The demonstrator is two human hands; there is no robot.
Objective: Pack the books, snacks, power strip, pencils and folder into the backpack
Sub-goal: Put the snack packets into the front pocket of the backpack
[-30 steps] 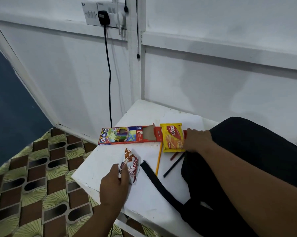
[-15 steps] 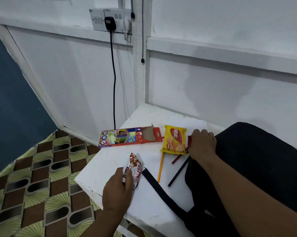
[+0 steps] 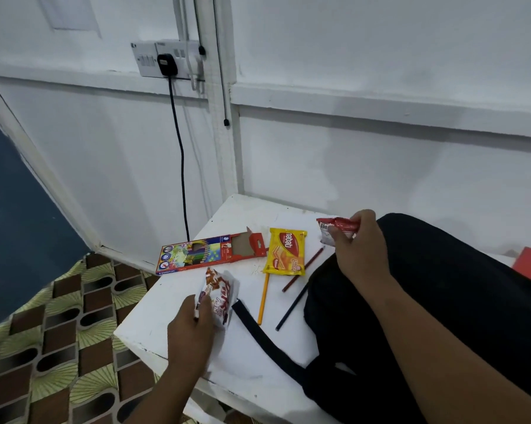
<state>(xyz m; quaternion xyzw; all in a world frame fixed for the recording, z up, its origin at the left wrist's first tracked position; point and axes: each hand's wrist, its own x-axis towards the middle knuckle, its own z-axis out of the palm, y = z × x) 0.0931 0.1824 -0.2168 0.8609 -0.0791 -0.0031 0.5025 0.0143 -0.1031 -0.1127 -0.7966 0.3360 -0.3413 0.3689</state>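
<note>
A black backpack (image 3: 441, 301) lies on the right of the white table (image 3: 172, 338), its strap (image 3: 264, 338) stretched toward the front edge. My right hand (image 3: 356, 246) holds a red snack packet (image 3: 334, 229) lifted above the backpack's left side. My left hand (image 3: 194, 335) grips a white-and-red snack packet (image 3: 220, 296) resting near the table's front. A yellow wafer packet (image 3: 285, 252) lies in the middle. An open coloured-pencil box (image 3: 209, 250) sits to its left. Three loose pencils, yellow (image 3: 263, 298), red (image 3: 302, 269) and dark (image 3: 291, 307), lie between the wafers and the backpack.
A red flat object (image 3: 530, 267) shows past the backpack at the right edge. A black cable (image 3: 180, 154) hangs from a wall socket (image 3: 166, 61) behind the table. Patterned flooring (image 3: 43, 347) lies to the left below the table.
My right hand has lifted from the table beside the wafers, now raising a red snack packet above the backpack. My left hand stays on the white-and-red packet.
</note>
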